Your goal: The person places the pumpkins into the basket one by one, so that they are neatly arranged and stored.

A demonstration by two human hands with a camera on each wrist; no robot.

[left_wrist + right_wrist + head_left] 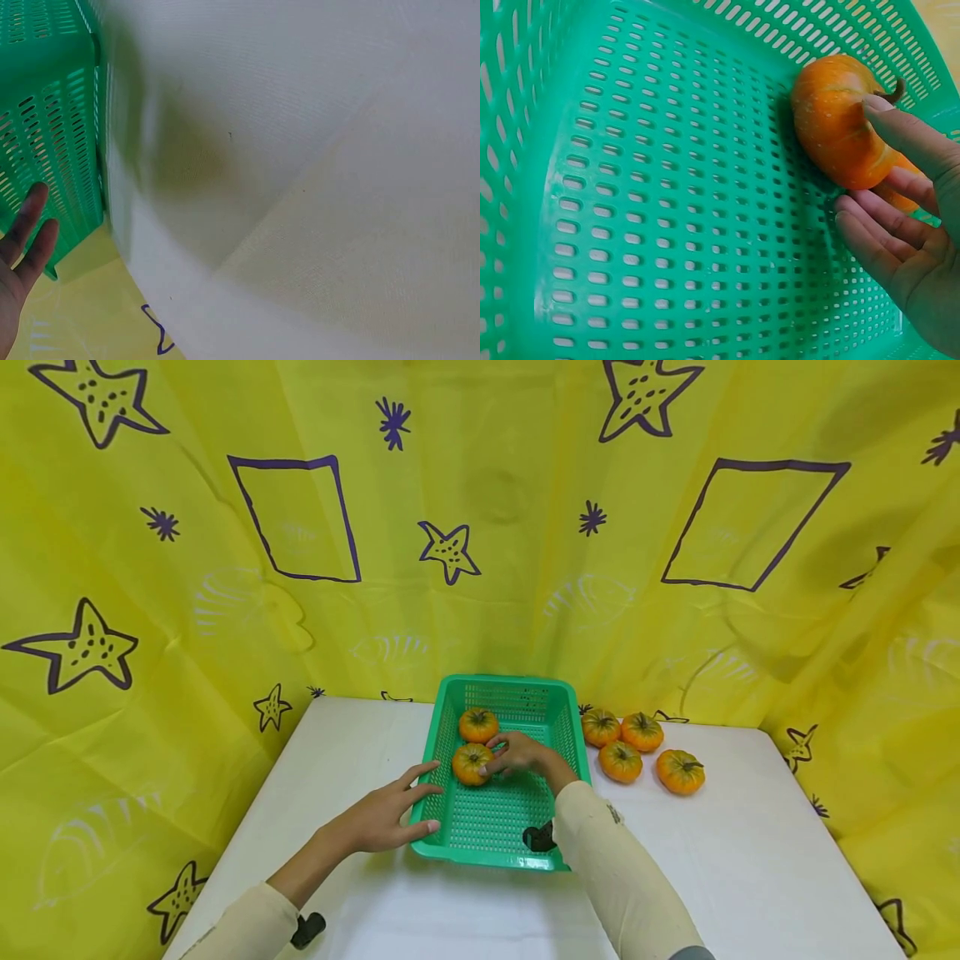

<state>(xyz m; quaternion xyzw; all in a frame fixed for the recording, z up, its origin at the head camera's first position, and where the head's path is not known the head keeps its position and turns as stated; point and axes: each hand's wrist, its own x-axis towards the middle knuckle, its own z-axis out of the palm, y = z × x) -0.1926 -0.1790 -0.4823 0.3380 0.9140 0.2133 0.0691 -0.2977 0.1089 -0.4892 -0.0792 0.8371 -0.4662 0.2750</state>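
Observation:
Inside a green plastic basket (487,857), two small orange pumpkins sit by the left wall: a rear pumpkin (478,725) and a front pumpkin (468,766). My right hand (521,755) reaches in over the right side and holds the front pumpkin between thumb and index finger. In the right wrist view, the thumb lies by the stem of this pumpkin (832,120), with the other fingers loosely spread below. Fingers spread, my left hand (381,818) rests its fingertips at the basket's left rim. The left wrist view catches two of its fingers (39,244) against the perforated wall.
To the right of the basket, several more pumpkins (620,762) stand on the white table (720,860). A yellow curtain (510,635) with starfish drawings rises behind and on both sides. Dark round pieces (307,930) show near each forearm.

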